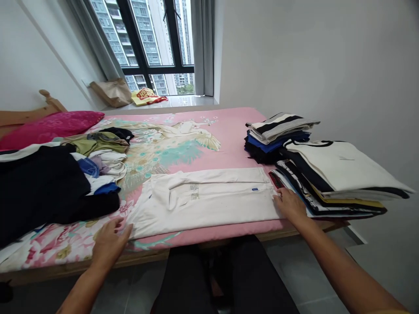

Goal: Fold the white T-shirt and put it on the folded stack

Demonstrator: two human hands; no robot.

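Note:
A white T-shirt (209,200) lies partly folded lengthwise across the near edge of the pink bedsheet (225,126). My left hand (109,242) rests at its left end, fingers curled on the hem. My right hand (290,205) lies flat on its right end, fingers spread, beside a stack of folded clothes (337,174). A second folded stack (278,135) with a striped top sits just behind it.
A heap of unfolded clothes (59,183), mostly black with olive and white pieces, lies at the left. A magenta pillow (49,126) sits behind it. A brown paper bag (113,91) and a yellow bag (145,96) stand on the windowsill. A grey wall runs along the right.

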